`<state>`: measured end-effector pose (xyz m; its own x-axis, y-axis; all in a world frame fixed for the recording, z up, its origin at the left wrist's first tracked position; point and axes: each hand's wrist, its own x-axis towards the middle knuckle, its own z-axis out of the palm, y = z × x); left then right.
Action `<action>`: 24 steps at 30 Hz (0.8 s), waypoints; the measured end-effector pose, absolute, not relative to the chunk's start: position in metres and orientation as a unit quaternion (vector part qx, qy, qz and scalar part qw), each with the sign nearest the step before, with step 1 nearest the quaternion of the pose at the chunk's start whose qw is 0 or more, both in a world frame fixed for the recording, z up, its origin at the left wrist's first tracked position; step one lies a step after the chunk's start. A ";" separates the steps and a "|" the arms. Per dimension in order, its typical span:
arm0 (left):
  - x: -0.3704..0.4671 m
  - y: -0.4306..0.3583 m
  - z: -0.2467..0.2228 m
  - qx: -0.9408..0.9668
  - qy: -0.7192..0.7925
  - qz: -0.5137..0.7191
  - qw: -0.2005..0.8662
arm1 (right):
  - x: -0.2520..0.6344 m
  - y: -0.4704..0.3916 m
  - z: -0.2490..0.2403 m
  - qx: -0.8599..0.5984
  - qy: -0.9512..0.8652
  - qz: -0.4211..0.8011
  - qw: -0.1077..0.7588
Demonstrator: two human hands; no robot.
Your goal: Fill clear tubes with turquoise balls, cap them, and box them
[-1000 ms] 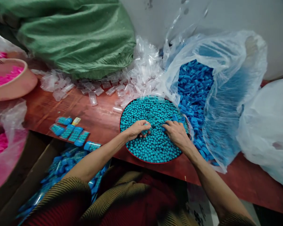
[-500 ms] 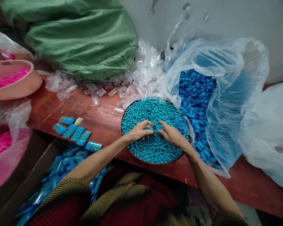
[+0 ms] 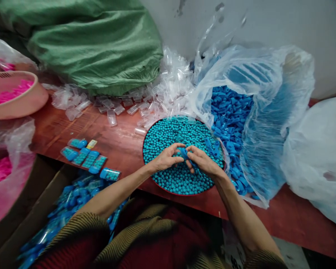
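At the far left a pink bowl (image 3: 19, 102) holds pink pieces, above a plastic bag (image 3: 5, 175) of more pink. On the red table (image 3: 100, 130) lie 6 filled packets (image 3: 85, 157) in a loose row, with a box of packets (image 3: 67, 209) below the edge. Behind them sits a green sack (image 3: 95, 45) and a heap of clear cases (image 3: 162, 93). The left hand (image 3: 165, 158) and right hand (image 3: 203, 162) meet over the round tray (image 3: 156, 183) of teal beads (image 3: 170, 134), both pinching 1 blue cap (image 3: 184, 152) between their fingertips. Right of them a clear bag (image 3: 268, 86) holds blue caps (image 3: 229, 112), and a white bag (image 3: 319, 157) lies beyond.
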<state>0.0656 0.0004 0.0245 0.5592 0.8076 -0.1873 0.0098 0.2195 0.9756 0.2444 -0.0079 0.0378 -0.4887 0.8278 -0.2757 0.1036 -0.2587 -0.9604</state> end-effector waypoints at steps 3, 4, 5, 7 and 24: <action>0.069 -0.001 0.022 0.564 0.361 0.304 0.678 | 0.248 -0.007 0.037 -0.402 -0.498 0.727 0.248; 0.070 -0.002 0.021 0.568 0.358 0.306 0.675 | 0.250 -0.006 0.036 -0.392 -0.476 0.751 0.237; 0.071 -0.003 0.020 0.571 0.357 0.306 0.673 | 0.251 -0.005 0.035 -0.380 -0.456 0.773 0.222; 0.072 -0.005 0.018 0.575 0.360 0.304 0.669 | 0.253 -0.002 0.033 -0.360 -0.431 0.805 0.191; 0.069 -0.007 0.027 0.642 0.345 0.285 0.623 | 0.263 0.002 0.023 -0.313 -0.417 0.838 0.160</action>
